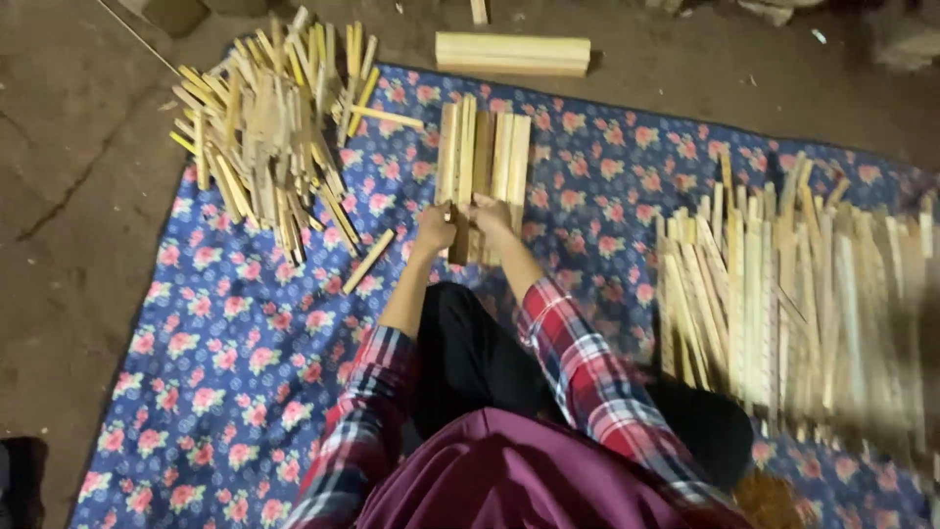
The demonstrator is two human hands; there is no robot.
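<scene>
Seated on a blue cloth printed with pink flowers point(225, 362), reaching to the upper middle of the frame. Left hand point(435, 227) clenched on the near end of a darker thin wooden slat point(458, 240); right hand point(490, 213) pressed onto the near ends of a short row of pale flat wooden slats point(482, 157) lying side by side, grip itself hard to tell. Likely light, stiff and dry, a little splintery, prone to sliding apart; best pinched at the ends or squeezed across the whole bundle. Loose heap of similar pale sticks point(259, 127) upper left, longer slats point(783, 294) at right, pale wooden block point(512, 53) top centre.
</scene>
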